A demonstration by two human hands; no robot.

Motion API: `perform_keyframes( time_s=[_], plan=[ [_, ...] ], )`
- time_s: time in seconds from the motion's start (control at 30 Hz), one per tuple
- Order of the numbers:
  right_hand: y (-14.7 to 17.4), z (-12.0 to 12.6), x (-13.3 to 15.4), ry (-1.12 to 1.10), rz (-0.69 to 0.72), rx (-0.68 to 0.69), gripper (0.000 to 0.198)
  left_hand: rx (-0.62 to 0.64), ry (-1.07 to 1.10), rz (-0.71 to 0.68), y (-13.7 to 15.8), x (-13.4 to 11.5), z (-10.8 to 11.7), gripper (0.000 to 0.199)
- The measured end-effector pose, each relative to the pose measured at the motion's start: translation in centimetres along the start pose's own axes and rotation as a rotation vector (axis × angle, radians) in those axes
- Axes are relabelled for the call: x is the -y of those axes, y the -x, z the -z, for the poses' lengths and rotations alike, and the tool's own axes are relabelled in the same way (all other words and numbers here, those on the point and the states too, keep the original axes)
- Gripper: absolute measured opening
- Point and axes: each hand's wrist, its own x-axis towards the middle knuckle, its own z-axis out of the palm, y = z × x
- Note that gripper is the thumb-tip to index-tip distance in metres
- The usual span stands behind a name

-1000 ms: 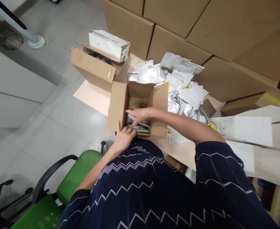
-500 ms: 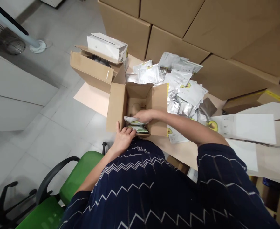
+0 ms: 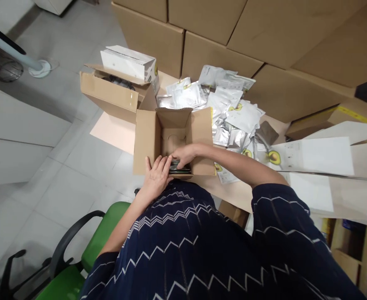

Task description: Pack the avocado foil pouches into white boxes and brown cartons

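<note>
In front of me stands an open cardboard box [image 3: 146,143] with its flaps spread. My right hand [image 3: 185,155] reaches down into it, fingers bent around the upper part of the flat foil sachets [image 3: 181,169] that stand against the near wall. The fingertips are partly hidden among them. My left hand [image 3: 158,175] lies over the near left corner of the box, its fingers stretched out and reaching toward the sachets. Beyond the right flap lies a loose heap of silver and white sachets [image 3: 244,118] with avocado pictures.
Behind the heap, large cardboard cartons [image 3: 206,54] are stacked. Another open box [image 3: 108,93] and a white carton [image 3: 125,62] stand at the back left. White avocado-printed cartons [image 3: 320,156] lie to the right. A green chair [image 3: 108,227] is at lower left.
My right hand has pushed a sachet lower into the box, against the others. My left hand has shifted with its fingers over the box edge. The view has moved slightly.
</note>
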Motion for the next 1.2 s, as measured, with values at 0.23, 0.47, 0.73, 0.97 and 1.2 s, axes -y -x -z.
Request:
perform_keyframes(
  time_s=[0.23,0.47,0.73,0.97,1.2],
  plan=[
    [13.6,-0.7,-4.6,-0.498,-0.07,-0.836,0.039,0.031,0.011,0.013,-0.2,0.1,0.2,0.067],
    [17.0,-15.9,-15.6,-0.342,-1.158,-0.655,0.029,0.006,-0.017,-0.013,-0.2,0.4,-0.1,0.057],
    [13.3,-22.4,-18.3,-0.57,-1.187,-0.779,0.082,0.013,-0.053,-0.025,-0.3,0.5,-0.5,0.049],
    [10.7,-18.4,-16.5,-0.394,-1.239,-0.522,0.062,0.022,-0.062,-0.013,-0.2,0.2,-0.4,0.049],
    [7.3,-14.7,-15.9,-0.013,-0.856,-0.501,0.072,0.009,-0.072,-0.01,-0.1,0.1,-0.3,0.049]
  ],
)
